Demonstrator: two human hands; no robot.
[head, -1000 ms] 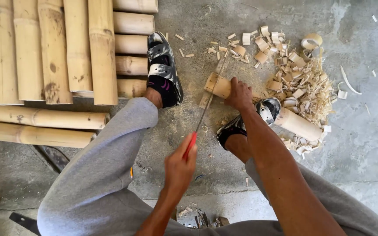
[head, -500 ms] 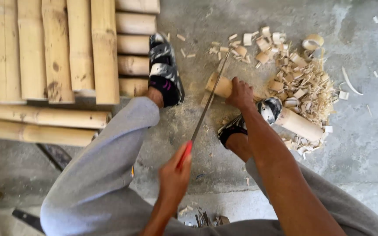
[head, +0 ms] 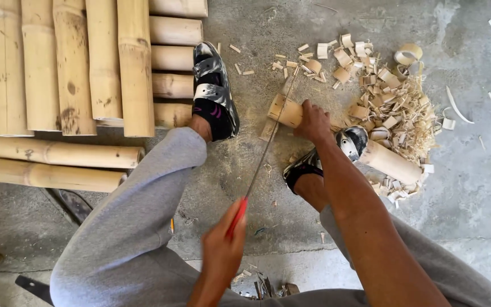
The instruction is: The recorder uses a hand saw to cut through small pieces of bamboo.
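Closed tight, our left hand [head: 223, 250] sits low in the frame, just left of centre, fist wrapped round the red handle of one hand saw [head: 263, 152]. Its thin blade runs up and to the right to the bamboo piece [head: 336, 136] at mid-frame and crosses its cut end. Our right hand [head: 312, 121] curls down over that same piece, fingers bent and pressing on it just right of the blade. We count two sandalled feet: the left foot [head: 214, 94] flat on the concrete above our grey trouser leg, the right foot [head: 328, 156] set against the piece beside our hand. To the right and above lies one heap of offcuts and shavings [head: 387, 102], touching the piece's far end. At upper left we count about eleven bamboo poles [head: 72, 68], stacked close, reaching the frame's top and left edges. Bare concrete floor [head: 473, 187] opens along the right side.
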